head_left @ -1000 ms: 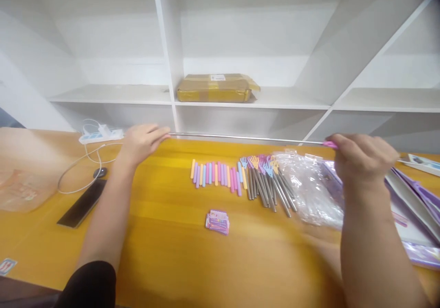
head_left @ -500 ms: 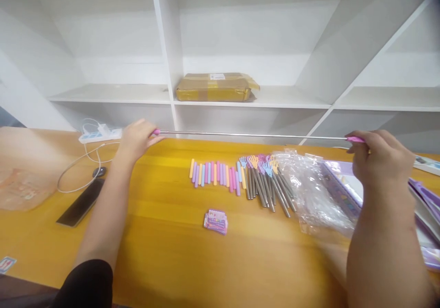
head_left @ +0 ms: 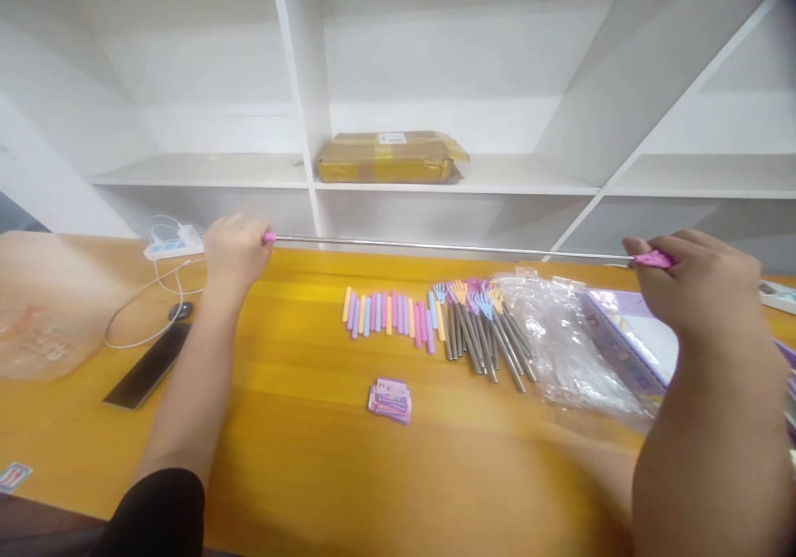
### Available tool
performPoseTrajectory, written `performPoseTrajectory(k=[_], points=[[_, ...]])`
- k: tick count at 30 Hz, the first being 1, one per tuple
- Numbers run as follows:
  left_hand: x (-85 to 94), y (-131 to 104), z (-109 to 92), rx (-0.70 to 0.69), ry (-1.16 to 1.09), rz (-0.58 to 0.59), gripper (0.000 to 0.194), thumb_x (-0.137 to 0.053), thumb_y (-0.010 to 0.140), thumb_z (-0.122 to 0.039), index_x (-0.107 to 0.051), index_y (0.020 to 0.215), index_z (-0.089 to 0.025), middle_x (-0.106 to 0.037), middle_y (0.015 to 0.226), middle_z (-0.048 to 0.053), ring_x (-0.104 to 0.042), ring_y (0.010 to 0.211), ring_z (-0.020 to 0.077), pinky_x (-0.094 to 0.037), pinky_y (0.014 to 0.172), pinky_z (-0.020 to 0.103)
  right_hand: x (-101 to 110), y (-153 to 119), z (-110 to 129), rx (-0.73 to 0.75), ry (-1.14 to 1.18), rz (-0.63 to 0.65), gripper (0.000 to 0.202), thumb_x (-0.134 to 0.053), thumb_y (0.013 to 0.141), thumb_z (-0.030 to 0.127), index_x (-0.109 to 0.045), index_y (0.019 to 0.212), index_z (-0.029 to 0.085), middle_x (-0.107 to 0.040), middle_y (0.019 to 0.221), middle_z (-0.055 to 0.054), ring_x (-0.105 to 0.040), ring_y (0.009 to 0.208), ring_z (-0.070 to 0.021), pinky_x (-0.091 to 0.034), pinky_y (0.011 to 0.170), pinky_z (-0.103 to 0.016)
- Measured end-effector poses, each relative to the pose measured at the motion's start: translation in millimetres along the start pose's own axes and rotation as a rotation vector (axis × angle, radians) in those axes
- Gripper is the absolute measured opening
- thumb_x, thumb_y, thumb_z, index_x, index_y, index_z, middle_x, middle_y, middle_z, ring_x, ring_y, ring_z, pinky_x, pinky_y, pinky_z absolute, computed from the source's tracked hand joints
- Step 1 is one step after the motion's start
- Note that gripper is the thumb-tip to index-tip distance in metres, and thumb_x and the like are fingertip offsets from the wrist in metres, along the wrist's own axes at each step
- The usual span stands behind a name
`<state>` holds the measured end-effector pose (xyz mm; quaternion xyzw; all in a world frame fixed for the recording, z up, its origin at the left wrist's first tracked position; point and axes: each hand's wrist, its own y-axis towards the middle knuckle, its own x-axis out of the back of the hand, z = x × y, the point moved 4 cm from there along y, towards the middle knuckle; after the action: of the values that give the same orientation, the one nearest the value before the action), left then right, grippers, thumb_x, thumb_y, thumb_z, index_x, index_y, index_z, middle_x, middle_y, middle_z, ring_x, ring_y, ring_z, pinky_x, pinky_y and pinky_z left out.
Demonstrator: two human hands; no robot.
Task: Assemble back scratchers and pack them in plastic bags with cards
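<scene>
The left hand (head_left: pixel 236 246) is clenched round a pink grip (head_left: pixel 269 237), with only its tip showing past the fingers, and it is slightly blurred. The right hand (head_left: pixel 702 279) pinches the pink head (head_left: pixel 652 259) at the far end between thumb and fingers. Between the two hands, raised above the table (head_left: pixel 311 474), runs the thin metal rod (head_left: pixel 435 245) of one long back scratcher, nearly level and almost straight.

It should be light, easily managed by one hand, though its length probably makes it wobble if only one end is held. The rod looks stiff along its line but slender enough to bend under a sideways push. Slight steps in its thickness suggest sliding sections, so a pull or push along it would likely change its length. The bare metal is probably smooth and slippery; the pink ends offer the better hold. The head appears to be plastic, and any thin prongs could snap, so its base is the safer place to pinch.

Below and between the hands, nearer the right one, lies a pile of shorter back scratchers (head_left: pixel 482 325); to its left is a row of coloured tubes (head_left: pixel 389 315), likely light and prone to roll.
</scene>
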<state>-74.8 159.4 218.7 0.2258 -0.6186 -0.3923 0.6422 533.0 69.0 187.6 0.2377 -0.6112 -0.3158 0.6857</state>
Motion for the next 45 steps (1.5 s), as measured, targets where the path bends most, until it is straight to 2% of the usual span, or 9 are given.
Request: performPoseTrajectory(k=[3,8,11,17,24,26,30,34,45], points=[[-2.6,0.6,5.1,0.041,-0.028,-0.002,0.016,-0.062,0.082,-0.021,-0.055,0.067,-0.024,-0.059,0.067,0.007,-0.057,0.079,0.0277,-0.032,0.069,0.039,-2.6,1.5,1.2,-0.036,0.001,0.04,0.036,-0.045,0.091,0.049,-0.04,0.066,0.025,-0.051,0.071,-0.006,-0.042,0.07,-0.0192,-0.032,0.065,-0.033],[-5.7,-0.9,10.0,0.135,-0.038,0.008,0.013,-0.063,0.08,-0.02,-0.058,0.068,-0.024,-0.061,0.067,0.007,-0.057,0.076,0.0269,-0.028,0.064,0.037,-8.2,0.8,-6.5,-0.294,-0.05,0.235,0.028,-0.052,0.089,0.049,-0.052,0.073,0.026,-0.047,0.061,-0.003,-0.034,0.061,-0.019,-0.032,0.066,-0.035],[-4.8,-0.9,8.5,0.185,-0.052,0.046,0.011,-0.062,0.081,-0.021,-0.06,0.07,-0.024,-0.063,0.07,0.007,-0.057,0.076,0.027,-0.026,0.063,0.036,-10.3,0.4,-7.8,-0.319,-0.085,0.295,0.028,-0.053,0.09,0.049,-0.053,0.074,0.026,-0.046,0.06,-0.003,-0.031,0.058,-0.0181,-0.031,0.065,-0.036],[-0.8,0.0,1.9,0.193,-0.098,0.047,0.01,-0.062,0.079,-0.019,-0.062,0.069,-0.023,-0.065,0.071,0.006,-0.059,0.077,0.0265,-0.026,0.063,0.036,-14.3,0.7,-10.5,-0.32,-0.104,0.273,0.035,-0.052,0.092,0.052,-0.049,0.068,0.027,-0.042,0.055,-0.001,-0.028,0.056,-0.018,-0.03,0.065,-0.036],[3.9,-0.3,-2.3,0.07,-0.107,0.044,0.014,-0.063,0.082,-0.024,-0.061,0.068,-0.023,-0.067,0.07,0.005,-0.059,0.074,0.0241,-0.025,0.061,0.035,-14.3,0.5,-10.9,-0.28,-0.15,0.297,0.035,-0.047,0.095,0.049,-0.043,0.068,0.027,-0.039,0.059,-0.001,-0.03,0.062,-0.0203,-0.029,0.07,-0.036],[5.6,-0.2,-3.9,0.03,-0.103,0.033,0.018,-0.063,0.083,-0.026,-0.059,0.066,-0.022,-0.064,0.067,0.005,-0.058,0.071,0.0229,-0.024,0.06,0.035,-13.0,0.4,-8.8,-0.217,-0.129,0.248,0.035,-0.046,0.094,0.047,-0.039,0.066,0.027,-0.041,0.063,-0.002,-0.033,0.066,-0.0204,-0.029,0.07,-0.036],[7.3,-0.3,-6.3,0.011,-0.112,0.02,0.024,-0.061,0.085,-0.027,-0.054,0.063,-0.022,-0.059,0.062,0.005,-0.056,0.068,0.0221,-0.023,0.06,0.036,-7.6,-0.2,-1.7,-0.089,-0.083,0.064,0.032,-0.044,0.09,0.044,-0.038,0.066,0.025,-0.049,0.075,-0.006,-0.042,0.073,-0.021,-0.029,0.068,-0.035],[6.3,-0.8,-6.2,0.022,-0.127,0.015,0.027,-0.06,0.086,-0.029,-0.051,0.061,-0.022,-0.054,0.059,0.005,-0.054,0.067,0.0215,-0.023,0.059,0.036,-5.5,-0.8,1.2,-0.086,-0.075,0.017,0.028,-0.045,0.088,0.043,-0.039,0.067,0.025,-0.047,0.073,-0.005,-0.041,0.071,-0.0202,-0.028,0.066,-0.035],[12.0,0.4,-6.1,-0.043,-0.096,-0.056,0.039,-0.057,0.093,-0.033,-0.041,0.059,-0.022,-0.05,0.057,0.003,-0.051,0.062,0.0193,-0.027,0.059,0.037,-8.2,-0.6,4.6,-0.226,-0.131,0.158,0.03,-0.049,0.089,0.041,-0.039,0.065,0.025,-0.043,0.063,-0.002,-0.031,0.063,-0.0177,-0.026,0.067,-0.034]])
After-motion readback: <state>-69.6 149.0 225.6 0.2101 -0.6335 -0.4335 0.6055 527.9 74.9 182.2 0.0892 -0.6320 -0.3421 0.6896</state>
